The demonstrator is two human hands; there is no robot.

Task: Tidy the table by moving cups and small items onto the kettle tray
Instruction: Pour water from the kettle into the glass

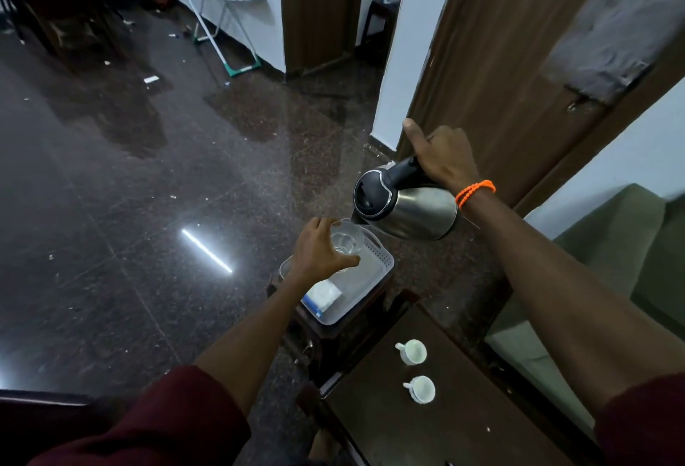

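Item: steel kettle point(411, 206), right hand point(446, 158) clamped on handle, spout tipped over glass point(346, 241) gripped by left hand point(320, 252) above tray point(383, 261). 2 cups point(413, 351) on desk point(426, 425). Advice: pour slowly, glass level.

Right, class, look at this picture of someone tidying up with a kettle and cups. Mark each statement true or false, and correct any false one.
1. The right hand holds the kettle by its handle. True.
2. The kettle stands upright on the tray. False: it is lifted and tilted, spout down toward the glass.
3. The left hand holds a glass over the tray. True.
4. Two white cups sit inside the tray. False: they sit on the dark table, apart from the tray.
5. An orange band is on the left wrist. False: it is on the right wrist.
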